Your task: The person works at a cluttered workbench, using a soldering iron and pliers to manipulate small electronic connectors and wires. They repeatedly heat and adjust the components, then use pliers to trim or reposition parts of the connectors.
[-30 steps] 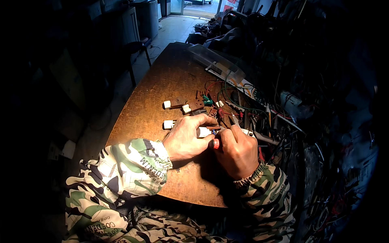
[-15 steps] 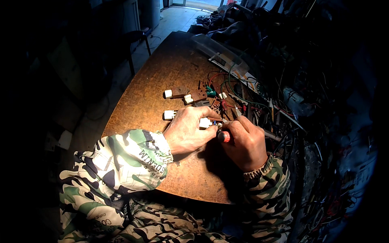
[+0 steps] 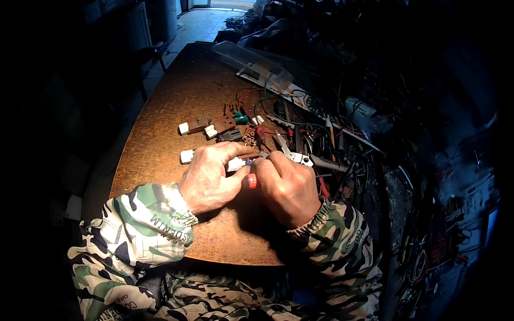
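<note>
— Fingers of left hand (image 3: pixel 210 179): curled and pinched round a small white blocky part (image 3: pixel 234 164), thumb pressed up against it. Status of right?

— Right hand (image 3: pixel 286 187): clenched round a slim tool with a rounded red cap (image 3: pixel 251 181) at its butt end; cap poking out between the two thumbs. Tip hidden behind the knuckles (cannot tell what it meets). Hands touching, low on the table.

— Location of held part?

— Just above the left thumb, at mid-table, right beside the red cap. Bit of blue visible next to it, too small to identify.

— Surface?

— Round wooden table (image 3: pixel 160 139), brown, mottled and worn, matte grain. Sleeves in camouflage cloth, ribbed cuffs.

— Other items?

— Matching white-ended plug (image 3: pixel 187 156) just left of the left fingers, lying flat. Two brown rectangular pieces with white ends (image 3: pixel 194 125) further up, near a small dark block (image 3: pixel 231 135). Metal pliers (image 3: pixel 292 152) just beyond the right knuckles, shiny jaws, dark handles. Tangle of thin wires (image 3: pixel 267 101), red, green and black, past that. Clear plastic tray (image 3: pixel 251 61), long and angular, at the far edge. Right side: dense dark clutter of cables, indistinct.
</note>
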Demonstrator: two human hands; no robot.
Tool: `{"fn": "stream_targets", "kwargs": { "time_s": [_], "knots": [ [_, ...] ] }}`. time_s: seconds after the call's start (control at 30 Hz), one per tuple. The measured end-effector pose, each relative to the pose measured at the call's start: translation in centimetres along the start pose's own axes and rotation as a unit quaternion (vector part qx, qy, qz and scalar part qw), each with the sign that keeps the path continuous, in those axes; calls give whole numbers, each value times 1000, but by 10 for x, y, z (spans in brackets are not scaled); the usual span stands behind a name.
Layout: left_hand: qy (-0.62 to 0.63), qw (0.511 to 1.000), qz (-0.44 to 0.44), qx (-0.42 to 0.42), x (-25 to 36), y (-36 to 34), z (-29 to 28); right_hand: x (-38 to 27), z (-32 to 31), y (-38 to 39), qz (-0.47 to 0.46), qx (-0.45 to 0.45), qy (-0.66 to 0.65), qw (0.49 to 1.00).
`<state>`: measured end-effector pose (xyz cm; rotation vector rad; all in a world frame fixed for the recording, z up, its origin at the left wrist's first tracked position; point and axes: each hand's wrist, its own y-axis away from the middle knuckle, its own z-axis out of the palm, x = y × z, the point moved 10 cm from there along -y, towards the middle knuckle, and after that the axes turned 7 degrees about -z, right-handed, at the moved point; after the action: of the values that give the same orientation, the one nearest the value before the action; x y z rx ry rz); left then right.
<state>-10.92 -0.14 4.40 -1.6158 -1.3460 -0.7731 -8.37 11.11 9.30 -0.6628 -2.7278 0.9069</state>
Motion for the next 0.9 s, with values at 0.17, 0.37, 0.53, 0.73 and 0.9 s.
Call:
{"fn": "stream_targets", "kwargs": {
  "time_s": [0.17, 0.37, 0.53, 0.73, 0.9],
  "knots": [
    [-8, 1000, 1, -2, 7, -1, 0, -5, -7, 2, -9, 33, 37, 999],
    [-3, 998, -64, -23, -5, -2, 7, 8, -2, 10, 76, 14, 0, 997],
    [79, 991, -93, -57, -9, 2, 11, 10, 2, 9, 63, 29, -32, 997],
    [67, 991, -102, -58, -7, 1, 11, 4, 10, 9, 14, 27, -10, 999],
    [37, 997, -36, -55, -8, -4, 10, 1, 7, 9, -4, 45, 19, 999]
  ]
}}
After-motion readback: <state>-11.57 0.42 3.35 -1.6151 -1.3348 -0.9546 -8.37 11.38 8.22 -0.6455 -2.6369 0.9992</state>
